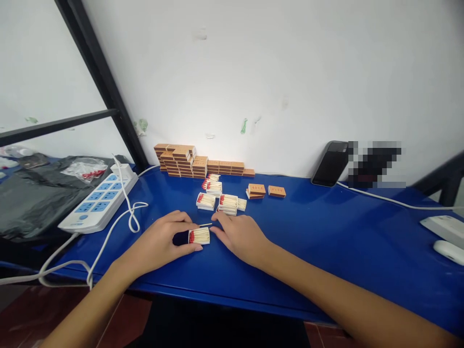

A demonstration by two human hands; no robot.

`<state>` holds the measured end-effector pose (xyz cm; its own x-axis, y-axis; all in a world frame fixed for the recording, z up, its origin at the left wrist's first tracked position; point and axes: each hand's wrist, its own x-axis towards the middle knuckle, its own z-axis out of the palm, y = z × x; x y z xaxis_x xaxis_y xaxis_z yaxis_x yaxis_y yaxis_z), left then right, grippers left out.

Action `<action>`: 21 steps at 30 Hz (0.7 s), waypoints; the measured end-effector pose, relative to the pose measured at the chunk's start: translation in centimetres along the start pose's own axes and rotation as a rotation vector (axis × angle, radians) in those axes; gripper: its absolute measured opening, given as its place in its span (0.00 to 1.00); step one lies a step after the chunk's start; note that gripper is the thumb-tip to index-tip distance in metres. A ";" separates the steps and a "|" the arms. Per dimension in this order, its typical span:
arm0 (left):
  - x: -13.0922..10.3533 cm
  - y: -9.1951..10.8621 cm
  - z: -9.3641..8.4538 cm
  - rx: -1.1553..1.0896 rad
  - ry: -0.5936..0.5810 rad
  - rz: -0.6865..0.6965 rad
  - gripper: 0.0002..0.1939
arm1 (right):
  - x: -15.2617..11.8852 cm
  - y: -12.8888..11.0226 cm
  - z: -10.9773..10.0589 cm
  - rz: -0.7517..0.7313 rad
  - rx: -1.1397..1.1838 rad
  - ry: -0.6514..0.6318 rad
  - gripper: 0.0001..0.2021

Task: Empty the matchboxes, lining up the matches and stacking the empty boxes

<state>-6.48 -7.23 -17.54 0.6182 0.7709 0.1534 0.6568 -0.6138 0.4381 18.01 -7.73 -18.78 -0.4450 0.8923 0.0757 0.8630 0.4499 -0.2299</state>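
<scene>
An open matchbox tray [199, 236] filled with red-tipped matches lies on the blue table near its front edge. My left hand [165, 240] is around the tray's left end, thumb at its near side and fingers at its far side. One loose match [206, 224] lies just beyond the tray, by my left fingertips. My right hand [241, 237] is at the tray's right end, thumb and forefinger a little apart; whether anything is between them is too small to tell. Behind them stand more filled trays, one at the left [206, 201] and stacked ones [227, 202].
Closed matchboxes [181, 162] are stacked along the wall, with a few more [276, 191] to the right. A power strip [99, 200] with white cables is at the left. A phone [330, 163] leans on the wall. White devices [449, 250] sit at the right edge.
</scene>
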 end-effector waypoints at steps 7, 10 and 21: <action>-1.3 -0.4 0.3 -0.020 0.061 0.012 0.22 | 0.5 0.1 -0.1 -0.016 0.080 -0.049 0.11; -2.1 -0.6 0.7 -0.012 0.140 0.020 0.23 | 0.1 0.0 -0.8 0.032 0.050 -0.103 0.11; -2.2 0.5 2.5 0.113 0.432 0.098 0.24 | -1.4 -0.6 -0.3 -0.220 0.122 0.054 0.11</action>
<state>-6.45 -9.65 -19.83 0.4586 0.6940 0.5550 0.6621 -0.6835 0.3074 18.17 -9.31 -18.44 -0.6029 0.7754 0.1876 0.7101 0.6288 -0.3169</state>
